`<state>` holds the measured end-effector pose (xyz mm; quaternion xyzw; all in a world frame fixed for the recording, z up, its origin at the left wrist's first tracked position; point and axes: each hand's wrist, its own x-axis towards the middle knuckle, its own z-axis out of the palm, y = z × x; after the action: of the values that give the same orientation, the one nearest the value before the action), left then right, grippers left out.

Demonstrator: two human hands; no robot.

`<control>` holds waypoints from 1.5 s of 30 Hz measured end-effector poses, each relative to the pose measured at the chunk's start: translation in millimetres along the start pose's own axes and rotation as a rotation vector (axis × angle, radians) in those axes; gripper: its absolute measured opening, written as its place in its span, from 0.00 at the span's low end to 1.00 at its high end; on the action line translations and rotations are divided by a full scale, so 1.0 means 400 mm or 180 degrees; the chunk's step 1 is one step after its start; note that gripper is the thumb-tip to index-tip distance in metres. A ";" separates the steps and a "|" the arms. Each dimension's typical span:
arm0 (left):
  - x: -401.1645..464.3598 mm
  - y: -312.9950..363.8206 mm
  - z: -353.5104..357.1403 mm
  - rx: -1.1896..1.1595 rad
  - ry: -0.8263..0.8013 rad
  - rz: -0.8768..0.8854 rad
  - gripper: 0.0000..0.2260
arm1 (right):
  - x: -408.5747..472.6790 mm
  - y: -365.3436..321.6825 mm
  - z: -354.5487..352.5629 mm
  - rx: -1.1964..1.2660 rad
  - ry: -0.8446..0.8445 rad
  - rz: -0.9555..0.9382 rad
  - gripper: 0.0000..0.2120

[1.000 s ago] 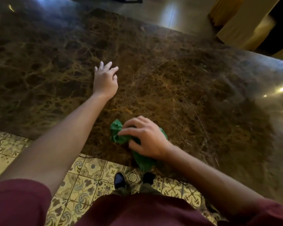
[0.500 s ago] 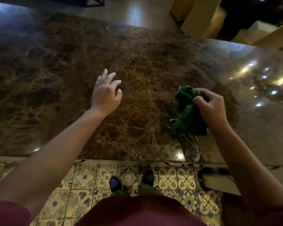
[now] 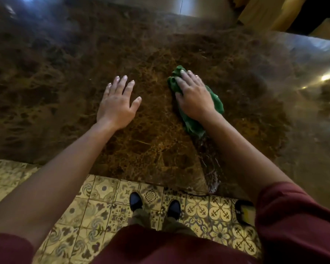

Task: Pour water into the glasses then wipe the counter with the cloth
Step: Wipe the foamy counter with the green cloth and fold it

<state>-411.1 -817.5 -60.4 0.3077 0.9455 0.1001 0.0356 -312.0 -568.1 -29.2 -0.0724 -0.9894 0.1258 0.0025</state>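
Left hand: our left hand [image 3: 117,107] lies flat on the dark brown veined marble counter [image 3: 65,77], fingers straight and spread, holding nothing, left of the cloth.
Cloth: the crumpled green fabric cloth [image 3: 192,122] lies bunched on the counter, its folds showing past fingertips and wrist.
Right hand: our right hand [image 3: 193,95] presses the cloth down, fingers extended.

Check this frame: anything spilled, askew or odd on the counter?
Only a wet streak on the counter, trailing from the green cloth under the right hand to the near edge. Left hand lies flat.
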 end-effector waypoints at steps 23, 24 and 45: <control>0.044 0.254 -0.011 -0.0745 -0.0071 0.0041 0.28 | -0.371 0.238 -0.187 0.1577 0.1437 0.1910 0.27; 0.048 0.270 -0.004 -0.0707 -0.0079 0.0038 0.28 | -0.362 0.253 -0.172 0.1477 0.1086 0.2117 0.34; 0.008 0.147 0.021 -0.2017 0.0798 -0.0522 0.19 | -0.183 0.026 -0.017 0.0452 0.0070 -0.0192 0.28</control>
<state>-378.8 -767.6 -56.0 0.1898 0.8860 0.4225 0.0209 -237.9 -566.9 -24.3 -0.0437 -0.9796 0.1948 0.0223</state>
